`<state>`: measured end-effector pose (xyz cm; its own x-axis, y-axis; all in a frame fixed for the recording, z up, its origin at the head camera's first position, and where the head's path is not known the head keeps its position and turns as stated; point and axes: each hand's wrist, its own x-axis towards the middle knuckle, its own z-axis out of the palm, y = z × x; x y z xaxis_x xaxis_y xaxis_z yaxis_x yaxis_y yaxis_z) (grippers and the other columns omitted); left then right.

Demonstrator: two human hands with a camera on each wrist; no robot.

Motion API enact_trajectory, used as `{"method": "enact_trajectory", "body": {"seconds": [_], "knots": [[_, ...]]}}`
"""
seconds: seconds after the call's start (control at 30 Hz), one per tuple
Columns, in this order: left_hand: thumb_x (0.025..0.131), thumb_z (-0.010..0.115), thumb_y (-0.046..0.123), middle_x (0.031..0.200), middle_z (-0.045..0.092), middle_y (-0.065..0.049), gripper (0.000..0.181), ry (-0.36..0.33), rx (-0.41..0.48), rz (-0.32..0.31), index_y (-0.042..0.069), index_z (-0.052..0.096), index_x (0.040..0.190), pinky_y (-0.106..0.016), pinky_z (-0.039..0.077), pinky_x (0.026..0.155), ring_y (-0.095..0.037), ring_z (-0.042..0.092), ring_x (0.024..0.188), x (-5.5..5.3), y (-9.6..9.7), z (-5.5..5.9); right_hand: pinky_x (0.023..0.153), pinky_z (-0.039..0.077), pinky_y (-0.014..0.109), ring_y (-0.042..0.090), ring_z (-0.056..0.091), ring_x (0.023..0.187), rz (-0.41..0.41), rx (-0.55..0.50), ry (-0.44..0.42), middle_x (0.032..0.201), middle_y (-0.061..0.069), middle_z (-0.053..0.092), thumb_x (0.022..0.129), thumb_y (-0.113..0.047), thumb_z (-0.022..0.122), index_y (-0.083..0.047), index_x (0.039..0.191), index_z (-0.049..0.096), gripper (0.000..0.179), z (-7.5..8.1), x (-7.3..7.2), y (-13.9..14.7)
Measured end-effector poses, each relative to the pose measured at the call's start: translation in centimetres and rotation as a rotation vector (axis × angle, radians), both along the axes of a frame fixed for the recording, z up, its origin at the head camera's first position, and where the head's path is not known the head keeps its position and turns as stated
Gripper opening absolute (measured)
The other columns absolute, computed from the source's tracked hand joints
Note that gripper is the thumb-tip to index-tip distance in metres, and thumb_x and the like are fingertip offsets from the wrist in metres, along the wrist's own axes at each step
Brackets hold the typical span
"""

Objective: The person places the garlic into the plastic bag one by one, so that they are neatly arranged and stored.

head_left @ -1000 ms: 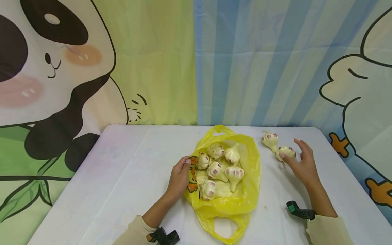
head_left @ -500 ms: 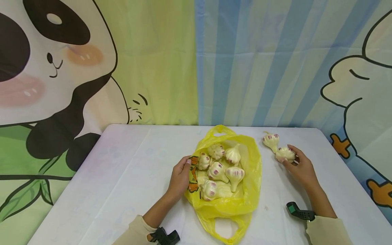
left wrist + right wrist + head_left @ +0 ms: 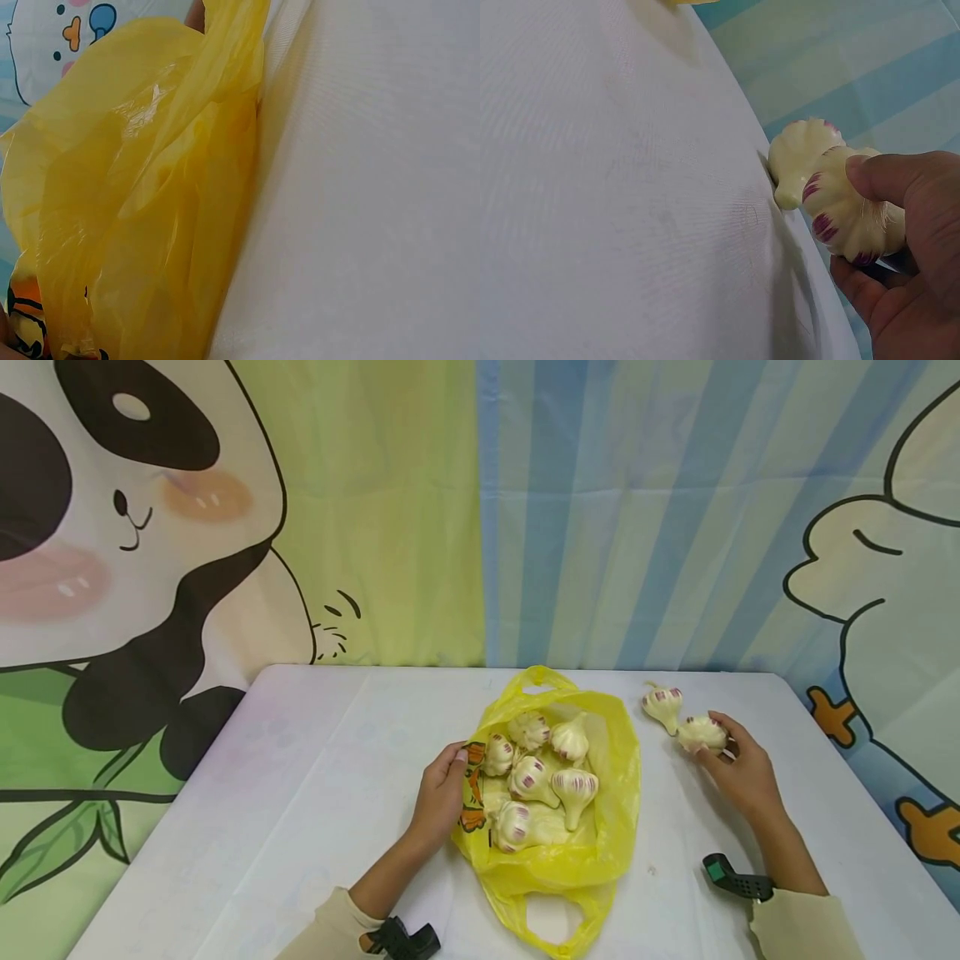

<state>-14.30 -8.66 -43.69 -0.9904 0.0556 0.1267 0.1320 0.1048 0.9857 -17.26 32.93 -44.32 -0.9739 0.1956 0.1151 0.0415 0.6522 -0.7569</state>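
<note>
My right hand (image 3: 742,770) grips a garlic bulb (image 3: 702,735) between thumb and fingers on the right of the table. In the right wrist view the thumb presses the near side of this purple-streaked bulb (image 3: 847,202), with fingers beneath it. A second garlic bulb (image 3: 663,706) lies just behind and left of it. With thumb and fingers my left hand (image 3: 441,793) pinches the left edge of a yellow plastic bag (image 3: 618,760). The bag's mouth faces up, and several garlic bulbs (image 3: 531,778) lie inside. The bag's side (image 3: 135,210) fills much of the left wrist view.
A white cloth covers the table (image 3: 315,793). One bag handle points to the back, the other toward the front edge. Behind the table hangs a printed curtain (image 3: 600,527) with a panda and stripes. Each wrist wears a black camera mount (image 3: 738,878).
My right hand has come down from open fingers above the garlic bulb to grip it, and the bulb has shifted slightly. The left hand stays on the bag's edge.
</note>
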Motion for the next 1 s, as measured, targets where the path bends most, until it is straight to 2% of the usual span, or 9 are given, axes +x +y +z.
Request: {"method": "enact_trajectory", "body": {"seconds": [0.3, 0.53, 0.63, 0.67, 0.87, 0.9, 1.0], "knots": [[0.107, 0.037, 0.026, 0.120, 0.063, -0.007, 0.036, -0.005, -0.001, 0.002, 0.005, 0.060, 0.126, -0.041, 0.042, 0.100, -0.020, 0.055, 0.116, -0.1, -0.1, -0.2, 0.086, 0.041, 0.008, 0.044, 0.040, 0.130, 0.032, -0.043, 0.076, 0.148, 0.023, 0.036, 0.096, -0.018, 0.063, -0.008, 0.151, 0.033, 0.064, 1.2, 0.2, -0.3], [0.107, 0.036, 0.025, 0.120, 0.063, -0.006, 0.036, -0.011, 0.000, 0.004, 0.006, 0.060, 0.127, -0.040, 0.043, 0.098, -0.019, 0.056, 0.114, -0.1, 0.0, -0.1, 0.086, 0.040, 0.009, 0.045, 0.038, 0.131, 0.090, -0.024, 0.122, 0.149, 0.023, 0.034, 0.098, -0.018, 0.061, -0.009, 0.152, 0.031, 0.063, 2.8, 0.6, -1.1], [0.108, 0.036, 0.025, 0.120, 0.063, -0.007, 0.036, -0.014, 0.004, 0.001, 0.005, 0.059, 0.127, -0.040, 0.043, 0.098, -0.020, 0.056, 0.114, -0.1, 0.0, 0.0, 0.086, 0.040, 0.008, 0.045, 0.040, 0.130, 0.108, -0.009, 0.154, 0.148, 0.022, 0.037, 0.097, -0.017, 0.062, -0.010, 0.152, 0.032, 0.063, 3.6, 0.9, -1.6], [0.108, 0.036, 0.023, 0.120, 0.063, -0.009, 0.036, -0.019, 0.002, 0.000, 0.004, 0.059, 0.127, -0.041, 0.043, 0.099, -0.021, 0.056, 0.115, 0.1, 0.0, 0.5, 0.086, 0.040, 0.008, 0.044, 0.041, 0.129, 0.113, -0.001, 0.169, 0.147, 0.021, 0.038, 0.097, -0.017, 0.063, -0.010, 0.152, 0.033, 0.063, 3.9, 0.9, -1.9], [0.107, 0.036, 0.024, 0.120, 0.063, -0.006, 0.035, -0.025, -0.001, 0.004, 0.007, 0.060, 0.126, -0.040, 0.043, 0.098, -0.018, 0.056, 0.114, 0.2, 0.1, 0.5, 0.090, 0.039, 0.010, 0.041, 0.044, 0.127, 0.163, 0.020, 0.225, 0.145, 0.018, 0.042, 0.095, -0.017, 0.065, -0.009, 0.150, 0.036, 0.063, 5.4, 1.6, -3.5], [0.107, 0.037, 0.026, 0.119, 0.063, -0.004, 0.035, -0.021, 0.000, 0.005, 0.008, 0.060, 0.126, -0.039, 0.043, 0.098, -0.017, 0.057, 0.113, 0.0, 0.0, 0.0, 0.090, 0.039, 0.010, 0.040, 0.044, 0.127, 0.173, 0.019, 0.225, 0.145, 0.018, 0.042, 0.095, -0.016, 0.066, -0.009, 0.150, 0.036, 0.063, 5.6, 1.7, -3.8], [0.107, 0.037, 0.025, 0.120, 0.063, -0.003, 0.034, -0.019, -0.005, 0.009, 0.009, 0.061, 0.125, -0.039, 0.042, 0.099, -0.016, 0.056, 0.115, -0.1, 0.0, -0.2, 0.089, 0.038, 0.008, 0.029, 0.046, 0.127, 0.222, 0.021, 0.238, 0.144, 0.017, 0.044, 0.093, -0.013, 0.068, -0.009, 0.149, 0.038, 0.064, 6.0, 2.0, -4.4]]}}
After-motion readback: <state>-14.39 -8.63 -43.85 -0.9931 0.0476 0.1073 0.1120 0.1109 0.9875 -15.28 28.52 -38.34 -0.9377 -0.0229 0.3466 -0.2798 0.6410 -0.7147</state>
